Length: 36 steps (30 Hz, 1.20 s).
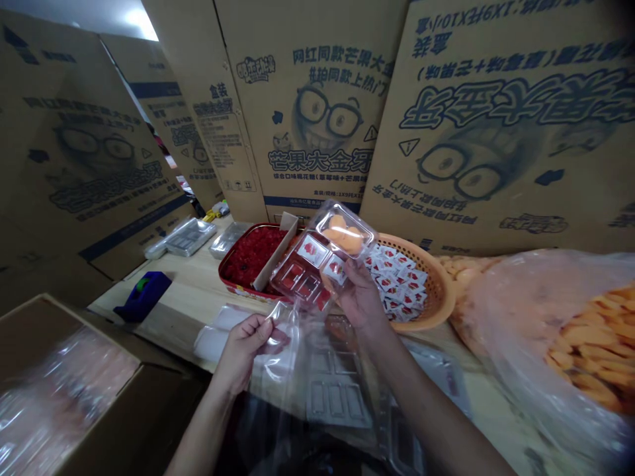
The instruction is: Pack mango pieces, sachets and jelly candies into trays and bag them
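Observation:
My right hand point(364, 294) grips a clear plastic tray point(325, 254) with compartments, raised and tilted above the table. In its far compartment lie orange pieces point(342, 235); small printed sachets point(311, 250) and red contents fill others. My left hand point(248, 344) pinches a clear plastic bag point(280, 344), its mouth close to the tray's near end. Whether the tray's tip is inside the bag I cannot tell. Below the hands lie more clear compartment trays point(335, 390). Behind the held tray stands a red-rimmed tin point(233, 281) of red pieces with a cardboard strip in it.
An orange basket point(441, 297) of sachets stands right of my hand. Beyond it sits a big plastic bag point(516, 317) of orange pieces. A blue tape dispenser point(143, 294) and an open carton point(44, 311) are at left. Printed cardboard boxes point(317, 39) wall the back.

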Tool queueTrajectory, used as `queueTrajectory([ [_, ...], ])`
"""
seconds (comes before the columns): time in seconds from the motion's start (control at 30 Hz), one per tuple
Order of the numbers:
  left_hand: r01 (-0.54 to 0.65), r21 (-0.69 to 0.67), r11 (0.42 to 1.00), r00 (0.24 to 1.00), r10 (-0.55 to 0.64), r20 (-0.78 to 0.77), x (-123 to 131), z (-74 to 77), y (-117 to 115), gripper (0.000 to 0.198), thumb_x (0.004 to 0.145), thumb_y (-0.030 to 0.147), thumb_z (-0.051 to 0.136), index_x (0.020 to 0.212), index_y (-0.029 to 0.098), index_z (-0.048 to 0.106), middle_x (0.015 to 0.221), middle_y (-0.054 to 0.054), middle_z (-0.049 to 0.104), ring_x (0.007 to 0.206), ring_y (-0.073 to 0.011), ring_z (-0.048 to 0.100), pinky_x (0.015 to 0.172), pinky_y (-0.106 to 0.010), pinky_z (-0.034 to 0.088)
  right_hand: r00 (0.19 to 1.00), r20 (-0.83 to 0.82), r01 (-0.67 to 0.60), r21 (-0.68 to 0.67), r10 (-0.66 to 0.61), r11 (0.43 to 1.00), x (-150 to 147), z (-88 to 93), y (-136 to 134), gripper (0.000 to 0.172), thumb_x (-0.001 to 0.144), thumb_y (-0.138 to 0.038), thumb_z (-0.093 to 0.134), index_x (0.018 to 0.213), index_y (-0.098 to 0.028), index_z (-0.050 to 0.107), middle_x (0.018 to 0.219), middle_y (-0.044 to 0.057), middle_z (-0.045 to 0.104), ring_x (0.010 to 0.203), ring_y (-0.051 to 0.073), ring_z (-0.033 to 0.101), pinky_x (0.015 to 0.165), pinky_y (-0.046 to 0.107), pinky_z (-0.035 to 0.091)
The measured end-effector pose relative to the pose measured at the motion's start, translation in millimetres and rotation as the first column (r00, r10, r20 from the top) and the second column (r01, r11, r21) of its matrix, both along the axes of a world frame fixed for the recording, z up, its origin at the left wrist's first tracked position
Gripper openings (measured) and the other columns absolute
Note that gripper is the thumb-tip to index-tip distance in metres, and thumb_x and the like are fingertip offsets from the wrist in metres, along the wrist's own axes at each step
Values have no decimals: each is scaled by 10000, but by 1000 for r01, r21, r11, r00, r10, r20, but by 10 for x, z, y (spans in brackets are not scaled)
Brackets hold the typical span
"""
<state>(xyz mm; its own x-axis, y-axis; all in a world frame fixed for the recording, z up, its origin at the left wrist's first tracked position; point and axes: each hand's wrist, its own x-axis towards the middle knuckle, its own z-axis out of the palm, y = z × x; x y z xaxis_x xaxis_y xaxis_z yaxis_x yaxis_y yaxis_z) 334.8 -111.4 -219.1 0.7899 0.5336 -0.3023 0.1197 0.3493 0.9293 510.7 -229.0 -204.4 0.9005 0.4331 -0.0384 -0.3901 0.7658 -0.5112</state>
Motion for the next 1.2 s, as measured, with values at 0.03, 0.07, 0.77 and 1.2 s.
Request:
queueTrajectory([
  [0.03, 18, 0, 1000, 1000, -18, -5, 1, -1, -4, 279, 651, 389, 692, 692, 133, 586, 645, -51, 676, 641, -181, 649, 576, -247, 476, 1000, 5, 0, 2, 0, 1000, -10, 15, 20, 170, 677, -90, 623, 791, -215, 610, 822, -45, 683, 765, 93, 624, 738, 243, 523],
  [0.07, 29, -4, 1000, 1000, -29, -6, 4, -2, -10, 277, 654, 391, 688, 692, 136, 587, 649, -50, 676, 643, -182, 650, 579, -250, 475, 1000, 10, -3, 6, 3, 1000, -26, 28, 44, 159, 684, -98, 621, 787, -219, 610, 819, -49, 682, 763, 94, 624, 737, 246, 524],
  [0.77, -40, 36, 999, 990, 35, 137, 112, -12, 18, 383, 649, 338, 701, 985, 185, 601, 797, -17, 671, 646, -130, 610, 617, -237, 467, 985, 129, -110, -61, 117, 992, -28, -105, 78, 207, 624, -193, 709, 814, -204, 628, 872, -6, 687, 825, 135, 617, 778, 281, 499],
  [1.2, 4, -8, 1000, 983, -3, 181, 252, 89, 189, 257, 674, 285, 688, 893, 155, 654, 802, -36, 682, 687, -130, 610, 679, -251, 467, 957, 199, -196, -87, 210, 977, -21, -22, 70, 211, 636, -128, 675, 830, -186, 616, 830, -1, 688, 721, 116, 617, 713, 245, 493],
])
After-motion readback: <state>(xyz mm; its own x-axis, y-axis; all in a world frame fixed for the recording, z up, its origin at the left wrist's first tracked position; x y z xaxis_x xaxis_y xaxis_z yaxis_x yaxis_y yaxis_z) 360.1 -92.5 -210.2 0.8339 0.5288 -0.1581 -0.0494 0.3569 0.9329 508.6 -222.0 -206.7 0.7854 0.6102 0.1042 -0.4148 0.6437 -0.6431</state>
